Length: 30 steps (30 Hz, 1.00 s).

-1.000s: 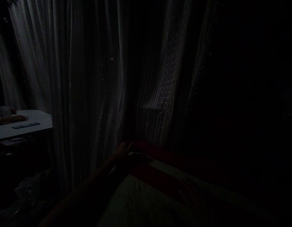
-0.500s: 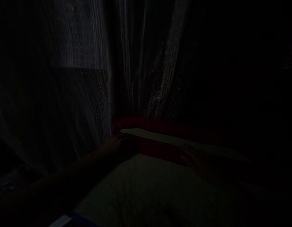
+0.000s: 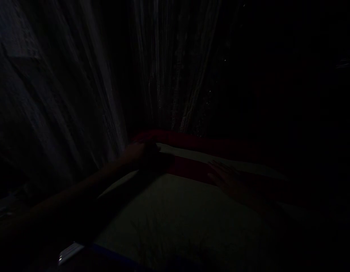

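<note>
The view is very dark. A pale cloth [image 3: 175, 200] with a dark red band [image 3: 189, 168] across it lies in front of me. At the far left end of the band is my left hand [image 3: 141, 151], its fingers bent and too dim to make out, so I cannot tell if it grips the cloth. My right hand [image 3: 226, 179] lies flat on the red band, fingers spread, holding nothing.
Thin striped curtains [image 3: 107, 87] hang behind and to the left. Red fabric [image 3: 175, 138] runs along the far edge of the cloth. A small pale phone-like object [image 3: 70, 252] lies at the lower left, beside a blue edge [image 3: 112, 254].
My left hand has lifted a little and its fingers look more bent over the corner. The view has shifted, and more of the pale object at the lower left shows.
</note>
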### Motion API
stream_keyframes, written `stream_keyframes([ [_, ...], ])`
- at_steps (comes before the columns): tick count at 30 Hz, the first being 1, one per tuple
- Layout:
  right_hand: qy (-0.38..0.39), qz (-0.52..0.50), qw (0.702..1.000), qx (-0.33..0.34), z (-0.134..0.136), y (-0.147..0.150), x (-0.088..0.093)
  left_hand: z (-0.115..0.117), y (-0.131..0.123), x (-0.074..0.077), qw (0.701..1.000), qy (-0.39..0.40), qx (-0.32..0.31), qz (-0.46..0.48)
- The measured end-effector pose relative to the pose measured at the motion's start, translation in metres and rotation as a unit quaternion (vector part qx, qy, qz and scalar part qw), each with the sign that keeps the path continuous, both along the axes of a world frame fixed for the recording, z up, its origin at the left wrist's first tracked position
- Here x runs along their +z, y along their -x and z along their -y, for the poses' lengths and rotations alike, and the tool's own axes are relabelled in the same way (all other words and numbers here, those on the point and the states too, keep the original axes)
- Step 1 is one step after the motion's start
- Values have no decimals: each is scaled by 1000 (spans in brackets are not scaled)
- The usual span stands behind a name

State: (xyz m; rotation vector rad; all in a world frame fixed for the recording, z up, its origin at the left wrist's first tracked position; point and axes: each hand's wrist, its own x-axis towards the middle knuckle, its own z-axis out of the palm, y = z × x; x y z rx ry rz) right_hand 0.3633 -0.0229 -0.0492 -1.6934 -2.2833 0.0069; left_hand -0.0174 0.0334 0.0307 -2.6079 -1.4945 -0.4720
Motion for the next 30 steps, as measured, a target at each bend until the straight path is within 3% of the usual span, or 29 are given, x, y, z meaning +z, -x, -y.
stream_keyframes([
  [4,7,11,1000,9,1,1,3,-7,-73,-11,995,39,-95,-7],
  [7,6,14,1000,2,2,3,6,-11,-97,-21,990,69,-124,-8],
  [13,24,24,999,-15,7,5,8,-6,-94,-32,986,103,-128,8],
  [30,-19,40,999,-18,9,1,6,2,-97,-26,987,117,-106,-7],
])
